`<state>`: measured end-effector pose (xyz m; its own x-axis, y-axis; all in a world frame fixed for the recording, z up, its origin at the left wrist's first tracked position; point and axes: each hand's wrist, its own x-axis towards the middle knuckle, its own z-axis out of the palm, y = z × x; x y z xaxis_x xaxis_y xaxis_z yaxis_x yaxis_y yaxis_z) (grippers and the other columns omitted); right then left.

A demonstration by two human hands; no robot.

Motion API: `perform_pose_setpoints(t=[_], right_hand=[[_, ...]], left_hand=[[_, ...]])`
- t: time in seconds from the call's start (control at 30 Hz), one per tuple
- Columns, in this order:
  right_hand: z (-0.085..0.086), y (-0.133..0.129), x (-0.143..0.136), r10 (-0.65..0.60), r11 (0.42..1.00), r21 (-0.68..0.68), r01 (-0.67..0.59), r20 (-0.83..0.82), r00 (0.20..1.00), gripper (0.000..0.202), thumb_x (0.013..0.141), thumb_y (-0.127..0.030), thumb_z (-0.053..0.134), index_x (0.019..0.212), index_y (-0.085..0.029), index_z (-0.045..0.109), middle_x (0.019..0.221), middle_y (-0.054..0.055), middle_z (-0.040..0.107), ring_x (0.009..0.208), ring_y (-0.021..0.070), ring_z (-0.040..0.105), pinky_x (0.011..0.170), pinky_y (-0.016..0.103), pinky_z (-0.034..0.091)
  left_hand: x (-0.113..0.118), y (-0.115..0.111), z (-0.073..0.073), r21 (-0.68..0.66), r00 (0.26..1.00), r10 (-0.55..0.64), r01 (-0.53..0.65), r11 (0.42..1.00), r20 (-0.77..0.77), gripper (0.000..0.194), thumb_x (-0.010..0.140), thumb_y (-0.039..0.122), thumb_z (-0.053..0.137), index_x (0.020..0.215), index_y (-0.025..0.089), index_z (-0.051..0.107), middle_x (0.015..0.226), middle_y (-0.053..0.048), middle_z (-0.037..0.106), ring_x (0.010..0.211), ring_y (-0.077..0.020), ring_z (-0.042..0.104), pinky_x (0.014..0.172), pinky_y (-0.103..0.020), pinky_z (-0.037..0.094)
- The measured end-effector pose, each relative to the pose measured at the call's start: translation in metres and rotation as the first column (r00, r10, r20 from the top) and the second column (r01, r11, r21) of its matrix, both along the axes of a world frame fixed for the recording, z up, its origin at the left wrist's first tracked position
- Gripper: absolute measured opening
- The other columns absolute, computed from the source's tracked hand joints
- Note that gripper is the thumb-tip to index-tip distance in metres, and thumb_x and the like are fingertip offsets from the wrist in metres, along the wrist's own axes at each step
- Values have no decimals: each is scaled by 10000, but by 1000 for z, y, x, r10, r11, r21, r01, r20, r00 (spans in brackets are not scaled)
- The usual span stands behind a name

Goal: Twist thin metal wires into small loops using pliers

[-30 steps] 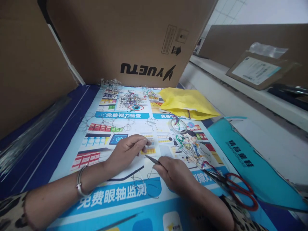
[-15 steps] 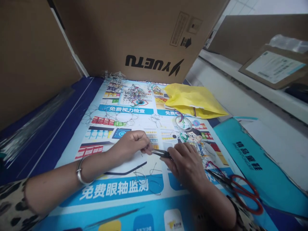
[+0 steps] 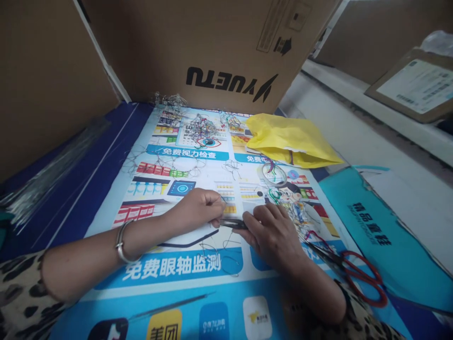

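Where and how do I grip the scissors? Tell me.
Grip the scissors by the red handles, probably from the right: the loops lie at that end, the blades point forward and left, and the right forearm lies close on the left.

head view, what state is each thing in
left hand, fingers curled closed
right hand, gripping the dark tool
dark tool, held, open or shut unclear
scissors, lying unheld
yellow bag, lying, mouth partly open
wire heap, tangled
printed cardboard, standing, lettering upside down
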<state>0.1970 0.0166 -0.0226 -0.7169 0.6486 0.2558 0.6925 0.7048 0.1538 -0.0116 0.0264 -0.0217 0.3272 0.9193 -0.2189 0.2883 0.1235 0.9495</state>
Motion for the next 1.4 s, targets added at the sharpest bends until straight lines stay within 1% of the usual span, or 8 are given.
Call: perform_pose_setpoints(t=[0.27,0.53,0.8,0.97,1.07,1.17,1.3,1.4], right_hand=[[3,1,-1,52,999,9,-52,72,996,290,868,-451,464,823,-198,598,742,44,533,730,191,413,665,332,252],[5,1,-2,44,999,6,-45,101,994,290,864,-461,469,786,-206,583,715,37,517,706,188,395,633,331,233],[0,2,0,55,998,-14,-54,123,991,202,834,-364,540,707,-207,545,717,36,516,713,191,398,630,330,236],[-3,3,1,62,995,67,-68,88,994,134,779,-254,581,663,-204,534,675,33,510,684,184,381,616,326,236],[-4,5,1,69,982,171,-75,45,997,163,783,-187,539,622,-200,520,628,30,484,656,175,360,604,321,230],[-6,6,2,59,968,245,-58,5,998,187,773,-169,544,592,-196,506,607,26,469,643,170,346,593,316,222],[-8,7,3,32,965,262,-26,-16,999,187,760,-179,571,589,-198,499,607,25,473,640,171,342,593,316,222],[-10,7,3,20,966,259,-15,-17,1000,189,761,-189,580,592,-202,496,608,24,473,643,175,348,596,316,223]], left_hand=[[-1,0,2,85,991,-81,90,992,-111,238,750,169,466,527,154,546,514,30,598,526,-88,556,560,-204,409],[-1,-2,3,85,986,-85,98,992,-145,249,757,181,459,525,157,545,510,31,598,520,-92,542,536,-198,397],[-1,-4,4,140,979,-104,130,982,-177,258,761,169,457,525,154,562,519,35,604,517,-79,536,519,-180,375],[-1,-1,2,87,987,-90,103,991,-136,261,782,183,452,542,151,550,504,34,591,496,-78,537,525,-188,388],[-1,0,1,6,998,-67,67,998,-19,240,792,206,468,570,146,537,515,35,583,483,-71,534,529,-190,400],[-1,1,2,-70,996,-49,55,996,77,235,814,263,476,626,140,542,562,21,604,491,-68,549,517,-186,399],[0,1,8,-112,996,-40,49,993,84,222,806,313,505,720,128,593,554,3,617,471,-72,546,463,-174,353],[1,2,8,-122,995,-14,26,992,99,203,772,308,550,705,123,599,543,-3,619,478,-77,552,464,-174,349]])
